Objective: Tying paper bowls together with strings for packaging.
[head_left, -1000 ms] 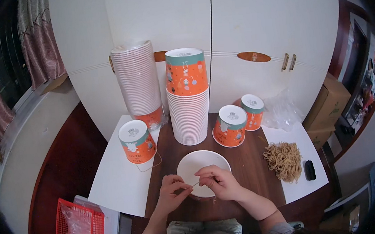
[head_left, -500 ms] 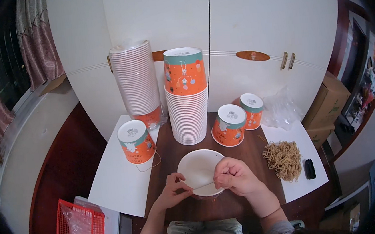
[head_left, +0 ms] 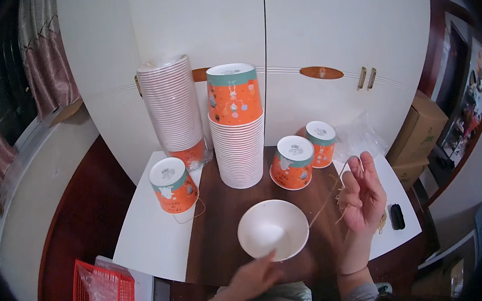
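Observation:
A white-lined paper bucket stands mouth up on the brown table before me. At its near rim is my left hand, a finger at the edge; motion smears the other fingers. My right hand is raised to the right, palm turned up, its fingers curled on a thin tan string. That string slants from the bucket's right rim up to the hand. Behind the hand lies a tan heap of string, mostly hidden now. An upturned orange bucket sits beyond the white-lined one.
A tall stack of nested buckets rises at the back, beside a bagged stack. Another upturned bucket, with a string loop, stands left; one more is back right. A black object lies right, a red basket lower left.
My right hand has swung up and right, drawing the string out from the bucket. The left hand has dropped toward the near rim. The bucket's mouth has shifted right.

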`<state>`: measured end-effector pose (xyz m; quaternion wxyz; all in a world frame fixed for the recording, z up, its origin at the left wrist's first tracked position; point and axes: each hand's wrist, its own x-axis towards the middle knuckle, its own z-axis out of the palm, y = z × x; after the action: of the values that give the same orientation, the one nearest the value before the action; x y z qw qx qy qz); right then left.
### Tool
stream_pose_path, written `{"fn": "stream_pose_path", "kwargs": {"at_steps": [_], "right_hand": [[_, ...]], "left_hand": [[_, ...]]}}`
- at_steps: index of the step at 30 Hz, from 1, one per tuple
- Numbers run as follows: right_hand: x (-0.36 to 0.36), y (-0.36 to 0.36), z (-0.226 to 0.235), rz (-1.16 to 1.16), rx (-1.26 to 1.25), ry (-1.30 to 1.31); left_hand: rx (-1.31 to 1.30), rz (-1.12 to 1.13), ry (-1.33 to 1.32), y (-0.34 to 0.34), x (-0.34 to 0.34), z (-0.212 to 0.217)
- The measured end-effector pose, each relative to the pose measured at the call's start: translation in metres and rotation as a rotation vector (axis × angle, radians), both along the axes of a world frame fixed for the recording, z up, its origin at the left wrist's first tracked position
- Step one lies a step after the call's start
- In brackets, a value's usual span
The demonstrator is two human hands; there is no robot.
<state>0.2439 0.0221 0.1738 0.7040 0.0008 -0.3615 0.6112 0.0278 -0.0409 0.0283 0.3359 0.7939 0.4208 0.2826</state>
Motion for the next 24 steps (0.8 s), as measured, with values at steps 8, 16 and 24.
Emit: {"fn": "stream_pose_path", "kwargs": {"at_steps": [8, 16, 24], "right_hand": [[-0.027, 0.005, -0.032, 0.224, -0.236, 0.05], [-0.043, 0.001, -0.041, 0.317, -0.22, 0.071], [-0.031, -0.014, -0.065, -0.274, 0.109, -0.797]], "left_hand": [[-0.076, -0.16, -0.303, 0.001, 0.028, 0.015], [-0.067, 0.009, -0.612, 0.03, 0.026, 0.034], [0.186, 0.065, -0.321, 0.043, 0.003, 0.039]]}}
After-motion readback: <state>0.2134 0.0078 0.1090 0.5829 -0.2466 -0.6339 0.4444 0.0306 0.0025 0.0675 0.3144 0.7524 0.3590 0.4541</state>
